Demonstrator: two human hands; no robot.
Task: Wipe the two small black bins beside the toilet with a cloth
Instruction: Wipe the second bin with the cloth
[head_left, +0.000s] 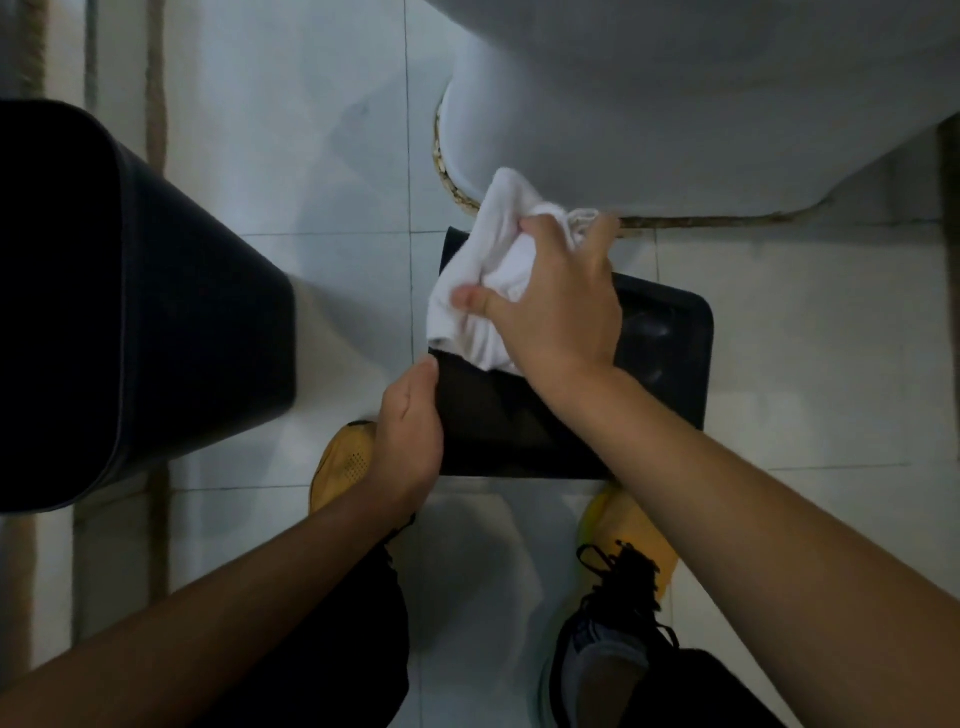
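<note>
White terry cloth (493, 270), bunched and soft, sits gripped in my right hand (558, 306), thumb and curled fingers closed around it, pressed onto the far edge of the small black plastic bin (519, 415) in front of me. My left hand (408, 441) holds that bin's near left side, thumb along the edge; I can't quite tell how far the fingers wrap beneath. It lies on the pale tiled floor (311, 156), just beside the base of the white ceramic toilet (675, 104), and looks tipped over, though the dim light makes that uncertain. I count 2 bins: the second black plastic bin (130, 312) stands well apart at the left. My yellow-toed shoes (343, 467) show below the held bin.
</note>
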